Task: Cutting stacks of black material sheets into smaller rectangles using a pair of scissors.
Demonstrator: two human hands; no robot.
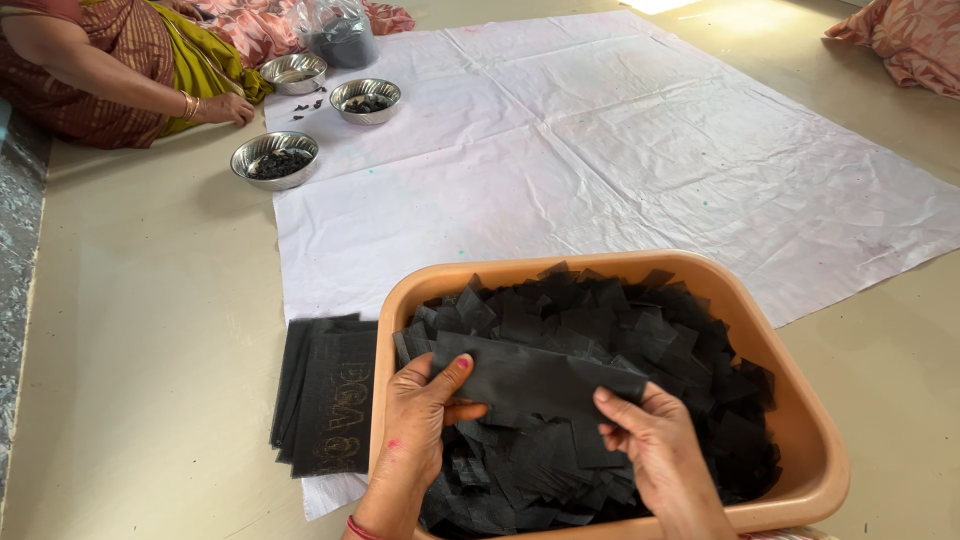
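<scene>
Gripping one black fabric strip [535, 380] at both ends, left hand [420, 420] and right hand [655, 440] with fingers pinching it, over the near tan plastic tub [815, 450] heaped with black fabric pieces [600, 320]; black pouch stack [325, 395] lying left.

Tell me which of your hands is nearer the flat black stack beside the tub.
Left. The left hand is just inside the tub's rim next to the stack; the right hand is farther across.
</scene>
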